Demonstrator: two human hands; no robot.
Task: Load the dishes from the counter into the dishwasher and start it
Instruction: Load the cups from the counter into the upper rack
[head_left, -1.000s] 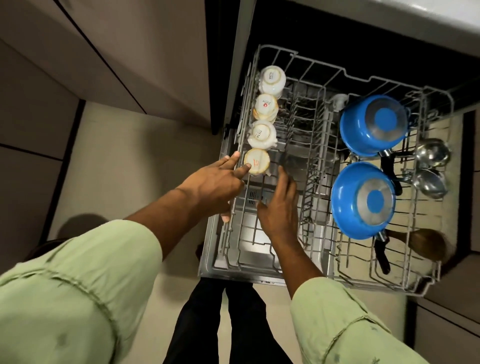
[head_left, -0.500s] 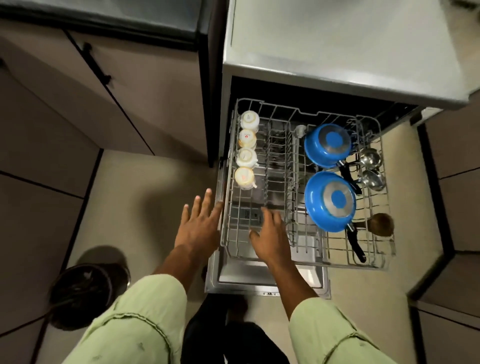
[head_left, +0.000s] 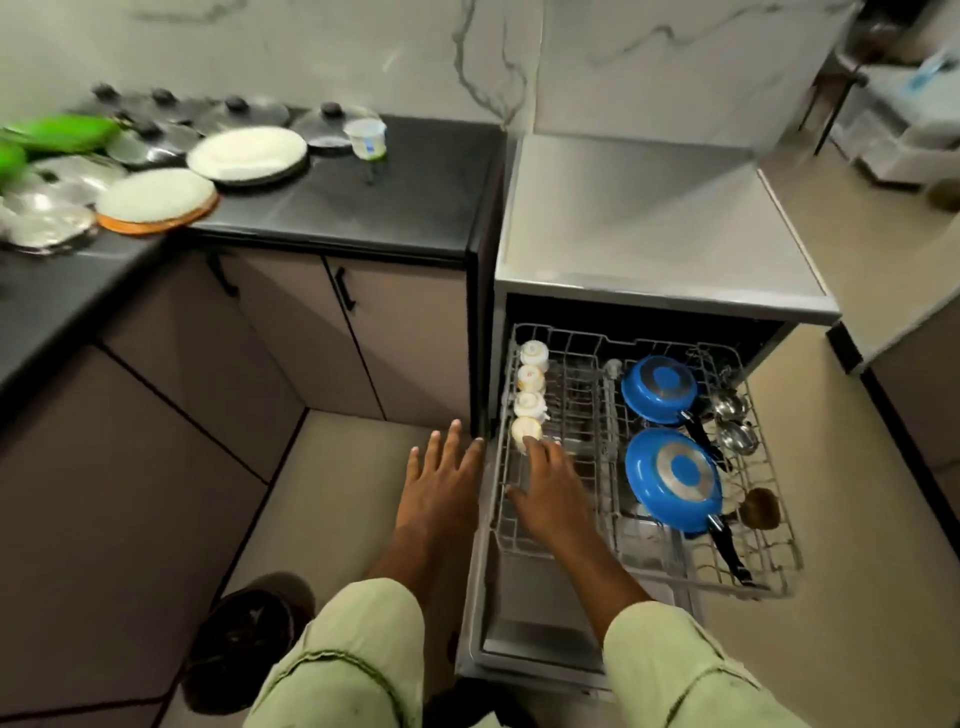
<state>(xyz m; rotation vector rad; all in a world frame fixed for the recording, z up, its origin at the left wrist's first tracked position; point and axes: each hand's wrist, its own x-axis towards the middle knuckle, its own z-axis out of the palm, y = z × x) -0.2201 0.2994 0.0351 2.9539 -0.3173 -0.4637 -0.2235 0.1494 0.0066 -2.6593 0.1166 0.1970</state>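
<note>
Cups (head_left: 531, 378) in rack (head_left: 771, 569) — right hand (head_left: 551, 499) (fingers spread, empty) by nearest; left hand (head_left: 441, 488) spread alongside.

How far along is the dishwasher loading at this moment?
Partly done. Loaded: four upturned cups in a row along the left of the pulled-out rack, two blue pans on its right. In hand: nothing; the left hand hovers open beside the rack, the right hand open above it near the nearest cup. Left: white plates, steel lids and more lie on the counter; the dishwasher is open, not yet started.
</note>
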